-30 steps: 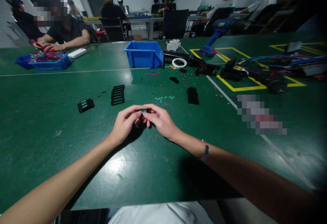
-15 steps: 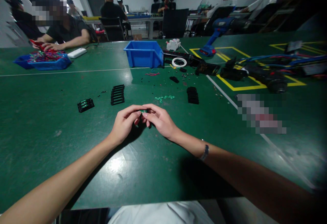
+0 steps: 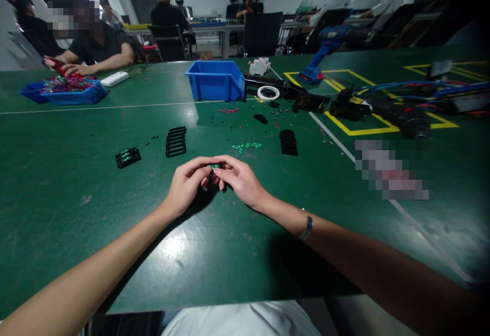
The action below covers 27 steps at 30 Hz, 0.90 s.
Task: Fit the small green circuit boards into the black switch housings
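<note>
My left hand (image 3: 187, 183) and my right hand (image 3: 241, 180) meet above the green table. Their fingertips and thumbs close on a small green piece (image 3: 215, 167), most of which the fingers hide; it may have a dark part with it. Just beyond the hands lies a scatter of small green pieces (image 3: 247, 147). Left of them rests a row of black bar-shaped parts (image 3: 176, 142). Farther left is a group of black parts with green pieces in them (image 3: 128, 157). A stack of black parts (image 3: 288, 142) lies to the right.
Ahead stand a blue bin (image 3: 216, 83), a white ring (image 3: 268, 93) and a blue cordless drill (image 3: 319, 57). Cables (image 3: 429, 90) and a dark tool (image 3: 401, 116) lie right. A co-worker (image 3: 99, 45) sits at far left behind a blue tray (image 3: 82, 97).
My hands stay almost still, holding the same small green piece. The co-worker at the left has shifted the red item in their hands slightly.
</note>
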Tool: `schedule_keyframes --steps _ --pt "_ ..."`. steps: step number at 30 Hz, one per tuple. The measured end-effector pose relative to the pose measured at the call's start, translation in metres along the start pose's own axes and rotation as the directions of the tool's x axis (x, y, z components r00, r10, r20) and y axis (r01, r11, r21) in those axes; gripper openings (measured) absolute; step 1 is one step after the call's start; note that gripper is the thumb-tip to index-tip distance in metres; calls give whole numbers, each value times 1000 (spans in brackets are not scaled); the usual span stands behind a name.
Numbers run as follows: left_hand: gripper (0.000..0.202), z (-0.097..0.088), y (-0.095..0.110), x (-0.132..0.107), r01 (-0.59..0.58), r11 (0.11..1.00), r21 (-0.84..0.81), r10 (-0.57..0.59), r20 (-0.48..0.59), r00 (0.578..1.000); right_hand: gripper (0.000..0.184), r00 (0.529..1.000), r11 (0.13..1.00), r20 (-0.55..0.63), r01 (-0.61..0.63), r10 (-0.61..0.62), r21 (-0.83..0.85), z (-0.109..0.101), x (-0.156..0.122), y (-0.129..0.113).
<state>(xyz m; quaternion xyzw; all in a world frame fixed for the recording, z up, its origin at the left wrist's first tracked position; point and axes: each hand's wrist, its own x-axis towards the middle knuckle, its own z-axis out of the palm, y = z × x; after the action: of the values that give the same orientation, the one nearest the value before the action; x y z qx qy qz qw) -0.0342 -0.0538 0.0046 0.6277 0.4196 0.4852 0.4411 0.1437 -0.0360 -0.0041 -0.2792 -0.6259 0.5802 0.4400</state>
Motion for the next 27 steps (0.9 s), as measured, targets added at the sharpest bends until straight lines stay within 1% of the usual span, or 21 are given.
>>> schedule_keyframes --steps 9,13,15,17,19,21,24,27 --pt "26 0 0 0 8 1000 -21 -8 11 1000 28 1000 1000 2 -15 14 24 0 0 -1" --pt "27 1 -2 2 12 998 -57 -11 17 1000 41 999 996 -31 -23 26 84 5 0 2" --pt "28 1 -3 3 10 1000 -15 -10 17 1000 45 996 997 -86 -26 32 66 7 0 6" --pt "28 -2 -3 4 -31 993 113 27 33 999 41 990 1000 -139 -13 16 23 7 1 10" --pt "28 -6 -2 6 -121 947 298 100 83 991 32 985 998 -170 25 -35 -64 7 2 15" --pt "28 -12 1 7 -223 866 448 163 170 972 27 979 982 -183 59 -92 -181 5 2 18" --pt "28 -20 3 9 -338 746 574 197 295 935 26 968 940 -177 113 -177 -322 4 2 19" --pt "28 -27 4 12 -418 587 694 191 382 904 28 960 896 -160 146 -231 -418 5 2 16"
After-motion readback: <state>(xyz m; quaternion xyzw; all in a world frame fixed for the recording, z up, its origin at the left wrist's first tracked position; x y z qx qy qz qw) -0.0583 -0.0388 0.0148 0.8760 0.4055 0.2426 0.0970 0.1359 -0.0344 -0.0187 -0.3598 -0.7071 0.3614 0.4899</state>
